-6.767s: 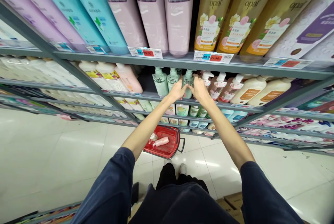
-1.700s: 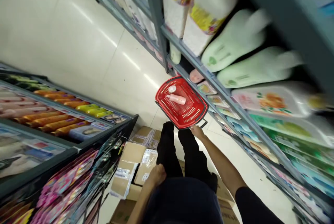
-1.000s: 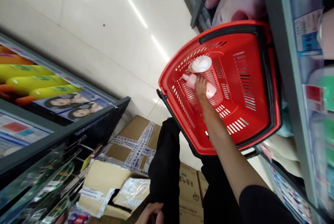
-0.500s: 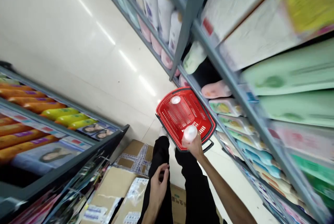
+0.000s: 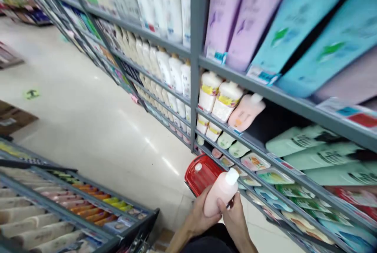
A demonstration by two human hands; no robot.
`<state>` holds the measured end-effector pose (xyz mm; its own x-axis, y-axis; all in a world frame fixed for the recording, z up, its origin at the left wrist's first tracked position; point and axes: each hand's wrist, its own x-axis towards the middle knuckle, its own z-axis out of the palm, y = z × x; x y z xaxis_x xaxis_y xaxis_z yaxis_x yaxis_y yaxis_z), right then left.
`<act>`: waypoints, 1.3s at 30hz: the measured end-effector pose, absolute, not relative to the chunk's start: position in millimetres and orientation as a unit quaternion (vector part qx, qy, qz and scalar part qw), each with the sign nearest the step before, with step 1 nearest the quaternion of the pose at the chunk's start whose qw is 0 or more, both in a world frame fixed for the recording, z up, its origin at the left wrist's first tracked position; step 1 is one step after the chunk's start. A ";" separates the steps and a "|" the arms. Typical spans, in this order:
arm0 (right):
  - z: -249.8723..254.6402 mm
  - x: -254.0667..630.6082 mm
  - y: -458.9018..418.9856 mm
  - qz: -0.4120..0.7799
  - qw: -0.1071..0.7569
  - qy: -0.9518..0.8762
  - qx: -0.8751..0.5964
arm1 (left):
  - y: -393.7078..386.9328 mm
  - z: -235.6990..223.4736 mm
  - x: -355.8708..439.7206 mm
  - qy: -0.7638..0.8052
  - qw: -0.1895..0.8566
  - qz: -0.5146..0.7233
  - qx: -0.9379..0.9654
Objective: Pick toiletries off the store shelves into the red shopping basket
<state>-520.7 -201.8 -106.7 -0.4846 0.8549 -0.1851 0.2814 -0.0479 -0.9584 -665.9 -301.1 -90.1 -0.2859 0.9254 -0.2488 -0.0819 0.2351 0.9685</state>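
Fingers of the left hand [image 5: 198,215] and right hand [image 5: 236,218] are gripping a pink bottle [image 5: 218,196] between them, its white cap [image 5: 232,176] tilting to the right. The left hand is cupping its left side; the right hand is pressing a thumb against its near side. Beyond, a red basket [image 5: 208,172] is standing on the floor [image 5: 129,139], beside shelves [image 5: 229,72] on the right, holding a white item [image 5: 198,167] at far left.
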 end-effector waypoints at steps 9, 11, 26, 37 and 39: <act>41.7 -479.2 -175.1 0.664 0.351 -0.597 -0.282 | -289.4 16.0 -660.1 0.473 0.568 0.583 0.337; 60.9 -471.4 -162.6 0.672 0.354 -0.598 -0.256 | -278.7 34.2 -650.4 0.451 0.593 0.585 0.321; 84.0 -417.5 -138.4 0.633 0.401 -0.572 -0.334 | -224.7 70.4 -584.7 0.512 0.517 0.571 0.381; 71.3 -400.6 -196.6 0.523 0.402 -0.525 -0.538 | -232.5 41.1 -610.2 0.466 0.600 0.430 0.488; 82.0 -420.9 -200.2 0.508 0.422 -0.520 -0.542 | -227.0 48.8 -629.6 0.440 0.612 0.421 0.505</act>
<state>-420.9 -200.2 82.0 -0.0567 0.9921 -0.1122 0.1337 -0.1039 -0.9856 -629.6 -227.0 48.8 0.2587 0.9593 -0.1131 -0.0705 0.1355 0.9883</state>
